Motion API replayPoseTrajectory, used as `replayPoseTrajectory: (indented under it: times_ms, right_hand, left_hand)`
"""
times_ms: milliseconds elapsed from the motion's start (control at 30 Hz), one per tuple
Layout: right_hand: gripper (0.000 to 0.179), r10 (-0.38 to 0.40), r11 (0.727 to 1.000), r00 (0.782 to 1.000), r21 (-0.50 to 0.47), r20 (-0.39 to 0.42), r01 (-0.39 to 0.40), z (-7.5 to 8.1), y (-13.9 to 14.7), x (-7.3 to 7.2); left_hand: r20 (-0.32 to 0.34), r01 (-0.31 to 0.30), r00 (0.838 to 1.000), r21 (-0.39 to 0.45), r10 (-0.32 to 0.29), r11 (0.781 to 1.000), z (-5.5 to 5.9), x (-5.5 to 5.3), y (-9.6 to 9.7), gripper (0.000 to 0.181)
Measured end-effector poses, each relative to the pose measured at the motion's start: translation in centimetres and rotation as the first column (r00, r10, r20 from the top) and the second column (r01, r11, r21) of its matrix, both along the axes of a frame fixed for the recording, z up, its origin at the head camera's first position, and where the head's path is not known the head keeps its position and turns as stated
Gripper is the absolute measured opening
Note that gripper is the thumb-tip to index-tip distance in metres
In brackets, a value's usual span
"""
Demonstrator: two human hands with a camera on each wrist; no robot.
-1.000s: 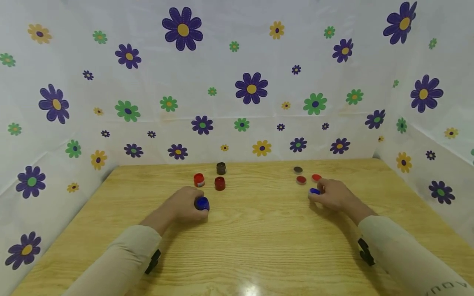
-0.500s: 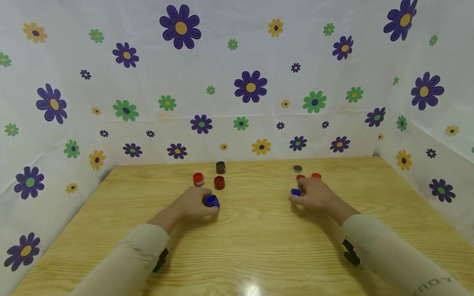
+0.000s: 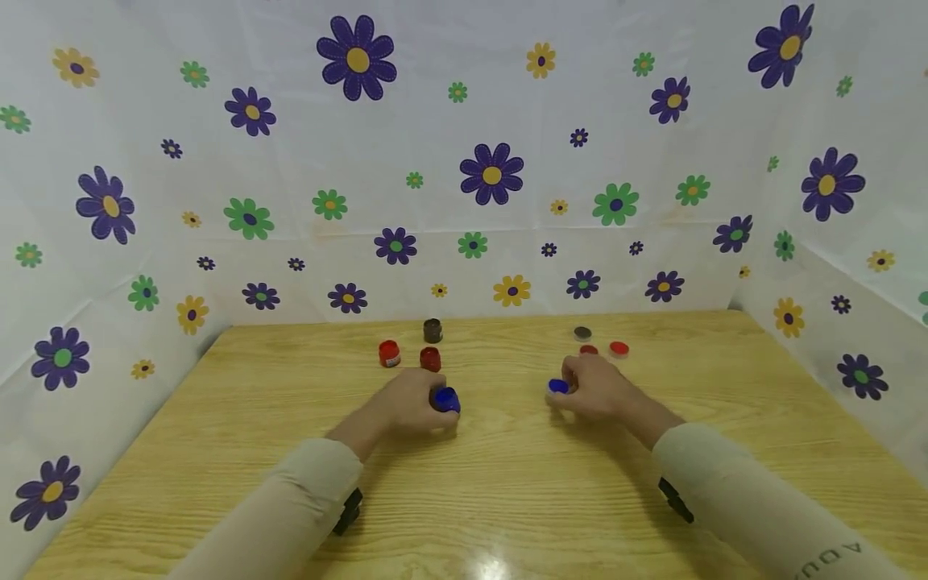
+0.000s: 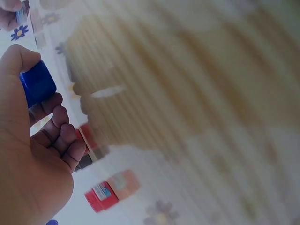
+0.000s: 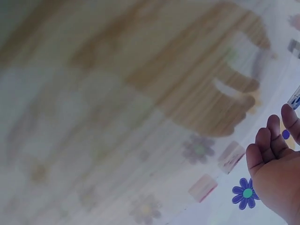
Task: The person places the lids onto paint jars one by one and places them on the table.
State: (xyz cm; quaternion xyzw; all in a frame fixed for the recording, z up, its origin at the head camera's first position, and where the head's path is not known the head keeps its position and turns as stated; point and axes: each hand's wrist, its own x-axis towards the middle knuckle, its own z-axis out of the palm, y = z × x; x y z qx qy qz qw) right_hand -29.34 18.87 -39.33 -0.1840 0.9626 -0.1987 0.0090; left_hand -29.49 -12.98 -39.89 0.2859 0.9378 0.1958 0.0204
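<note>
Left hand [image 3: 412,400] curled round blue jar [image 3: 448,401], right hand [image 3: 599,388] pinching blue lid [image 3: 557,387], red jar [image 3: 389,355], dark red jar [image 3: 430,361] and dark jar [image 3: 432,332] standing farther back on bench [image 3: 493,483]

Left sleeve [image 3: 268,507] and right sleeve [image 3: 754,507] are pale beige. Right has dark lettering [image 3: 831,557]. Black blocky units [image 3: 349,511] sit under both.

The table [image 3: 493,475] (wood-grained) carries jars [image 3: 389,354] and lids [image 3: 619,350].
</note>
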Motion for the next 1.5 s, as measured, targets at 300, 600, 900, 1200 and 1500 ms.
replayPoseTrajectory:
  times_ms: [300,600,900,1200,1500]
  right_hand:
    - [0.033,0.036,0.999,0.999,0.001,0.022,-0.036,-0.2,-1.7,0.4]
    - [0.030,0.064,0.998,0.998,-0.002,0.010,-0.064,-0.1,-3.7,0.4]
    - [0.030,0.042,0.999,0.998,0.019,-0.056,-0.041,0.3,-4.6,0.4]
    - [0.023,0.010,0.989,1.000,-0.150,-0.009,-0.012,0.7,-5.0,0.4]
    - [0.027,-0.032,0.984,0.973,-0.179,-0.229,-0.010,0.7,-5.1,1.0]
  left_hand:
    - [-0.005,0.046,0.999,-0.044,-0.046,0.998,-0.2,0.5,2.6,0.023]
    - [-0.062,0.061,0.995,-0.186,-0.073,0.981,0.5,0.9,5.7,0.026]
    - [-0.049,0.021,0.998,-0.160,-0.029,0.987,0.5,1.0,6.6,0.028]
    - [-0.070,0.018,0.997,-0.180,-0.031,0.984,0.9,1.1,7.0,0.030]
    - [-0.355,-0.091,0.935,-0.211,0.011,0.973,0.9,1.3,6.8,0.043]
